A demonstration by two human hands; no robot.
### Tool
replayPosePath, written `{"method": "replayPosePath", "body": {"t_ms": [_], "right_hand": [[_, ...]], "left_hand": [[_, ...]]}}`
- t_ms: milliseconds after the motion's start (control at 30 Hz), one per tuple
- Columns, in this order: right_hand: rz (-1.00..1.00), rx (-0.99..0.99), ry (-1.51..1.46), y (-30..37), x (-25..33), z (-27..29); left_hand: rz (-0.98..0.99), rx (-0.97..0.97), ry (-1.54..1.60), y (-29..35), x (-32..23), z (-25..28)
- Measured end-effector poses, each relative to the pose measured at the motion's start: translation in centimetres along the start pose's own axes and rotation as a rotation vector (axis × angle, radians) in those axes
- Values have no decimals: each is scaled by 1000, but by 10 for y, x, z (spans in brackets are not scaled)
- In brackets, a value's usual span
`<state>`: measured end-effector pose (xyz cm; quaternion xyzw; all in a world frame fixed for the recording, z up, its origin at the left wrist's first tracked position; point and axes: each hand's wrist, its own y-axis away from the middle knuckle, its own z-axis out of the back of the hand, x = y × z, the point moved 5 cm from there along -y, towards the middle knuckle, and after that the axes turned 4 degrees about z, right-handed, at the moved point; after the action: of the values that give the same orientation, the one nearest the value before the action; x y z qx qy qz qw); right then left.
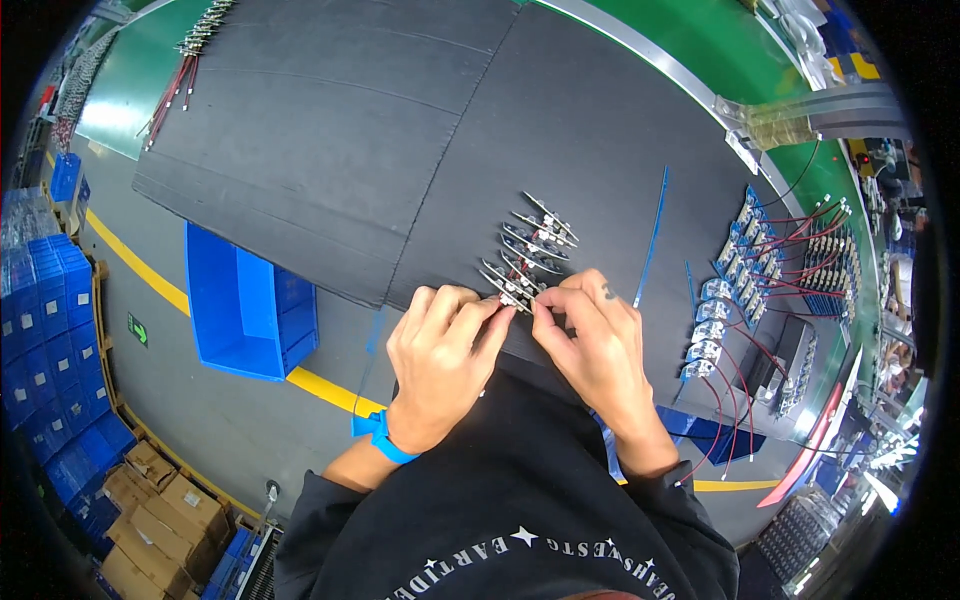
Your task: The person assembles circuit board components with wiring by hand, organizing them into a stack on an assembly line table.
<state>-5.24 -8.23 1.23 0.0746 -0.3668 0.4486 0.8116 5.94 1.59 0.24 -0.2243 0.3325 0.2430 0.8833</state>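
left: an open blue bin (212,300), its interior visible from above; a yellow line (140,262) crosses the grey floor (205,420) and is partly hidden by the bin. a green arrow sign (137,330) is seen on the floor near this line. far left: stacked blue crates (50,345), several bearing pale labels. lower left: brown cartons (165,525). upper right: a metal bar (860,112), partly wrapped in tan tape (785,131), above a green surface (690,50).

From my distant console I count two bare hands, left hand (440,345) and right hand (600,340); one blue rubbery wristband (385,440) at seven o'clock; at least five narrow circuit boards (532,250) toward one o'clock; one open blue plastic bin (208,300) and one green arrow floor sign (138,328) at nine.
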Motion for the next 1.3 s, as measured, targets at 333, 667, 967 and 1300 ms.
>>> {"method": "replayPosePath", "body": {"t_ms": [333, 667, 967, 1300], "right_hand": [[7, -170, -57, -40, -21, 6], [-58, -18, -201, -29, -11, -7], [-2, 98, -156, -33, 7, -15], [99, -58, -214, -65, 33, -33]], "left_hand": [[-25, 11, -188, 0, -5, 1], [146, -30, -194, 17, 13, 20], [161, -6, -315, 31, 11, 31], [65, -161, -114, 4, 36, 67]]}}
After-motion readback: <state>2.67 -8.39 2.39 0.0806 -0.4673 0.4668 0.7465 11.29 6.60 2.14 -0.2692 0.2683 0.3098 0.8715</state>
